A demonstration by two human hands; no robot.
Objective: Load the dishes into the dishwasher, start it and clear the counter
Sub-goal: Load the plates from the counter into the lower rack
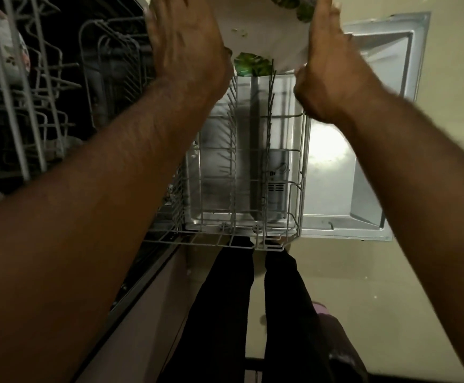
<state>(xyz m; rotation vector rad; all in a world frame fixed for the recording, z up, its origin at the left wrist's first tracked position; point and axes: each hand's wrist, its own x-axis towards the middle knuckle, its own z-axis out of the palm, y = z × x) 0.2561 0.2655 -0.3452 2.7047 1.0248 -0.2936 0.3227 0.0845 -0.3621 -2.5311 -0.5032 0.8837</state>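
Observation:
A white plate (264,37) with green leaf prints and a few crumbs is held between both hands at the top of the head view. My left hand (186,42) presses on its left edge and my right hand (333,70) grips its right edge. The plate hangs over the far end of the pulled-out lower rack (241,172), a grey wire basket with upright tines and nothing in it. The rack rests above the open steel dishwasher door (363,172). The plate's far part is cut off by the frame.
The upper rack (40,87) sticks out at the left, with a white patterned dish (1,51) in it. Below are my dark-trousered legs (233,313) on the cream floor (363,286). A counter or cabinet edge (142,299) runs diagonally at lower left.

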